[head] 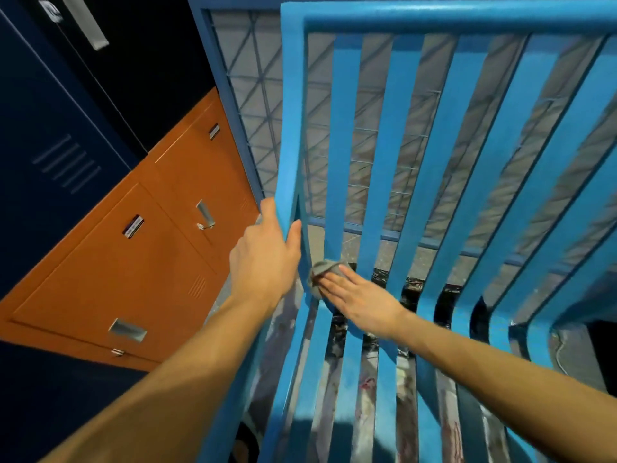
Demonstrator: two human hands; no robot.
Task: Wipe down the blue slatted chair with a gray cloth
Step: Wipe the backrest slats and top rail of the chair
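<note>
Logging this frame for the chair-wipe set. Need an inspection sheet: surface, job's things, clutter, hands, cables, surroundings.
Surface: seat of the blue slatted chair; floor shows blurred through the gaps.
Job's things: gray cloth bunched where the back's leftmost slat curves into the seat.
Clutter: nothing seen.
Grippers: left hand grips the chair's left side rail; right hand presses the cloth with straight fingers.
Cables: nothing seen.
Surroundings: orange lockers and a dark blue locker to the left; wire mesh panel behind the chair back.
</note>
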